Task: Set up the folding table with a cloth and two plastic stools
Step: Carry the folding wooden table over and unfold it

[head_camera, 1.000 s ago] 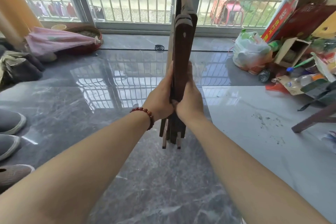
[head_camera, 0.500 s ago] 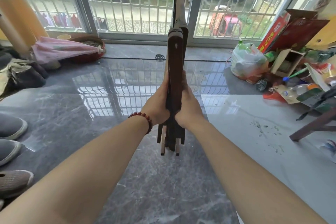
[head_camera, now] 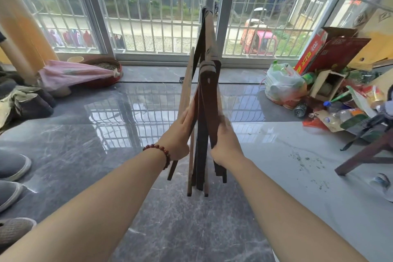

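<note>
A dark brown wooden folding table [head_camera: 207, 83] stands on edge in front of me, its legs hanging just above the grey marble floor. The two halves are parted a little, with a lighter panel splayed to the left. My left hand [head_camera: 180, 134], with a red bead bracelet at the wrist, presses flat on the left side. My right hand [head_camera: 226, 142] grips the right side. No cloth or plastic stool shows in the head view.
A pink folded umbrella [head_camera: 74, 73] and a red basin [head_camera: 106, 68] lie at the left by the window. Shoes [head_camera: 12, 166] line the left edge. Bags, bottles and boxes [head_camera: 285, 85] pile up at the right, beside a dark wooden furniture leg [head_camera: 365, 155].
The folded table has begun to spread: my hands have moved apart and the left panel and legs have swung outward. The view has tilted up slightly.
</note>
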Available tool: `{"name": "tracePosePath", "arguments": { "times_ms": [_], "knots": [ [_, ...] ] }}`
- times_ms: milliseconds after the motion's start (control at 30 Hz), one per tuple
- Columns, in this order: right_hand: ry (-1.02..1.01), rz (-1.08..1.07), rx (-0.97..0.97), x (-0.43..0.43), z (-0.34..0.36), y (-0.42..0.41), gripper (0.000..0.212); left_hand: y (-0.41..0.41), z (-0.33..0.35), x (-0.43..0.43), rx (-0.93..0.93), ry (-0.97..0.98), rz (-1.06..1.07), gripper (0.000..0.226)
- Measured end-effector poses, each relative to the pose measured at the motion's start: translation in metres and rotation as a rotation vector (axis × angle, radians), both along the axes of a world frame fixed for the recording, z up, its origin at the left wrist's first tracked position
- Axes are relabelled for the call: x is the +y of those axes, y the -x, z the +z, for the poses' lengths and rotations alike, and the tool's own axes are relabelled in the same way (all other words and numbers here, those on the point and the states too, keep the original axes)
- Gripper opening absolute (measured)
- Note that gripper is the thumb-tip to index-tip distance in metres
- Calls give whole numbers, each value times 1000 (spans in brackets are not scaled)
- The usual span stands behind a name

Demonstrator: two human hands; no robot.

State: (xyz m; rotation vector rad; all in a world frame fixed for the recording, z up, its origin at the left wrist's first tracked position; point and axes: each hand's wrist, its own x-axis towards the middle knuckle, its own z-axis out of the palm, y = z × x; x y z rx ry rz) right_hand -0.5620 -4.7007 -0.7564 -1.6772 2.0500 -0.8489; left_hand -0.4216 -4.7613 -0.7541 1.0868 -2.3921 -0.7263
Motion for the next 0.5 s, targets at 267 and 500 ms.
{"name": "tracePosePath", "arguments": {
  "times_ms": [267, 500],
  "knots": [
    [6, -7, -64, 1, 4, 12, 90, -9, -1, -14, -34, 53, -54, 133],
    [-120, -117, 253, 3, 16, 29, 77, -6, 0, -13, -57, 33, -46, 129]
  ]
}}
